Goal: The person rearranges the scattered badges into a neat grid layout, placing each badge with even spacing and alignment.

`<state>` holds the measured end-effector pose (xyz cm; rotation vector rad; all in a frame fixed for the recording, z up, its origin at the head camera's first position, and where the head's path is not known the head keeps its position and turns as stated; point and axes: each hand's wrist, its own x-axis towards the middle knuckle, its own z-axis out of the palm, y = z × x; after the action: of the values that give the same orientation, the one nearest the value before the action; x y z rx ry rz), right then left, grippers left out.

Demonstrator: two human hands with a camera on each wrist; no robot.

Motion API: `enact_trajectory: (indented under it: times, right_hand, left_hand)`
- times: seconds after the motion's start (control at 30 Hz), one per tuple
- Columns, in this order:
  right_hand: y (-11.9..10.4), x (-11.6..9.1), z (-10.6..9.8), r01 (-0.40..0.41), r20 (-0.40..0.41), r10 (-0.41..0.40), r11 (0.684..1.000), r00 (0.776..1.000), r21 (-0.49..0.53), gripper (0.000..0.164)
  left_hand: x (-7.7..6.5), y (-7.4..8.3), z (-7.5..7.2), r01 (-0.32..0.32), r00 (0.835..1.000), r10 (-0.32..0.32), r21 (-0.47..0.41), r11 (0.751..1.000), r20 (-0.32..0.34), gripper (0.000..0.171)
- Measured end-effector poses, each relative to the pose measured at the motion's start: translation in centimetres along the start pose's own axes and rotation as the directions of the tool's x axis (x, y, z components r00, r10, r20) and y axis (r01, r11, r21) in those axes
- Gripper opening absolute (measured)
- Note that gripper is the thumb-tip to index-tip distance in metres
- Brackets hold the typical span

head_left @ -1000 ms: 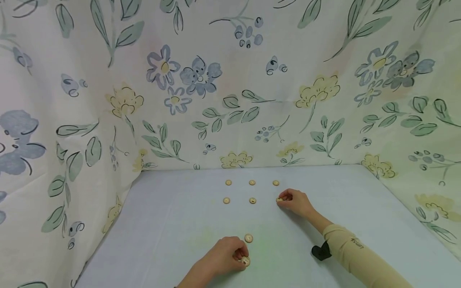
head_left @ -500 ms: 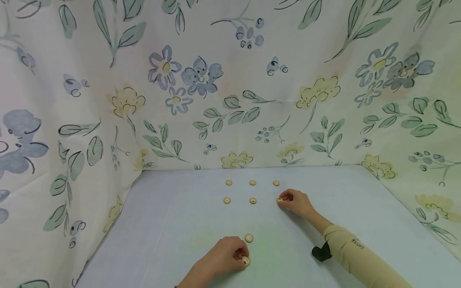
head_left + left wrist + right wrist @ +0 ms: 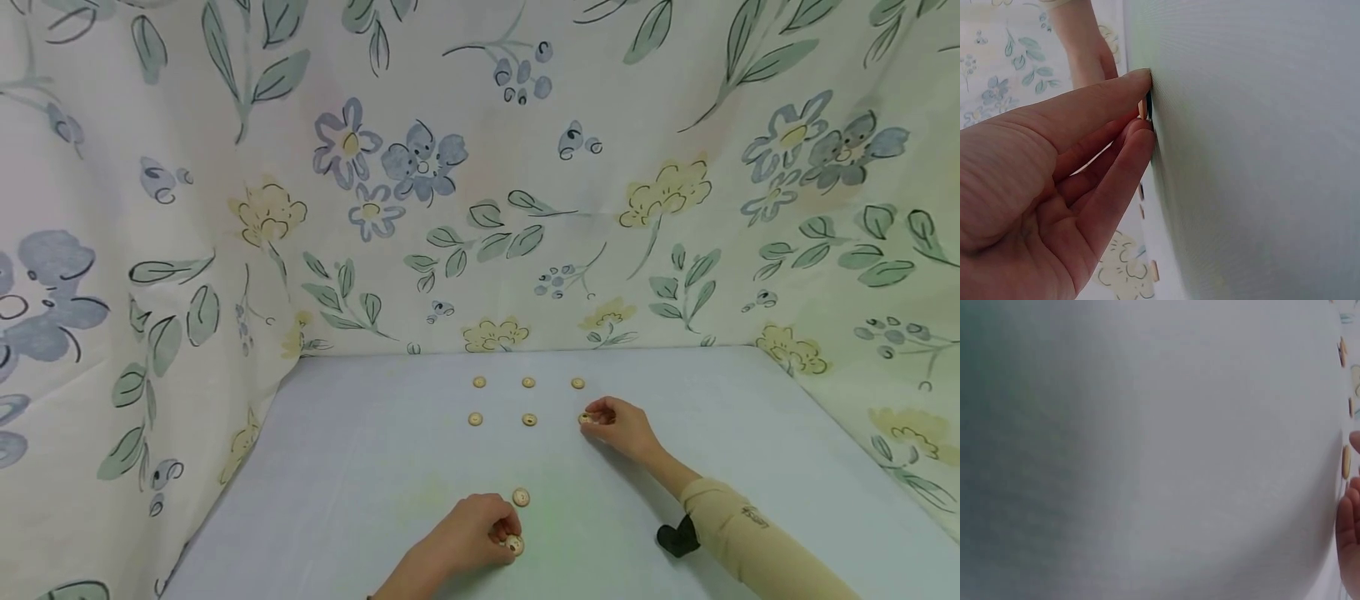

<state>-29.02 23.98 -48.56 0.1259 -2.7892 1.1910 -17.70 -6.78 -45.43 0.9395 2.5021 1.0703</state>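
Observation:
Near the front of the table, my left hand (image 3: pixel 476 533) pinches a pale, button-like wooden disc (image 3: pixel 515 546) between thumb and fingers. The left wrist view shows the edge of that disc (image 3: pixel 1143 107) between the fingertips. A similar wooden disc (image 3: pixel 521 497) lies just beyond this hand. Farther back, my right hand (image 3: pixel 622 427) pinches another wooden disc (image 3: pixel 584 418) at the right end of the nearer row. In the right wrist view, part of the right hand (image 3: pixel 1350 525) shows at the edge, with the disc (image 3: pixel 1346 462) between thumb and fingers.
Two more discs, a middle one (image 3: pixel 529 420) and a left one (image 3: pixel 476 419), complete the nearer row. Behind lies a row of three, its middle disc (image 3: pixel 528 382) among them. Floral cloth (image 3: pixel 495 250) walls the white table (image 3: pixel 360 467). A black piece (image 3: pixel 677 538) hangs beneath the right sleeve.
The head view has shifted very slightly. Both hands stay at their discs, while the right forearm and its black piece have moved a little rightward and down.

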Motion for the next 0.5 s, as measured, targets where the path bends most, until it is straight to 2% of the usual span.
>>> enact_trajectory:
  times: [0.5]
  right_hand:
    - [-1.3,-1.7,1.1,0.047,0.044,-0.048,0.999,0.998,0.027,0.024]
  left_hand:
    - [0.0,0.1,0.1,0.014,1.0,-0.014,0.007,1.0,0.002,0.015]
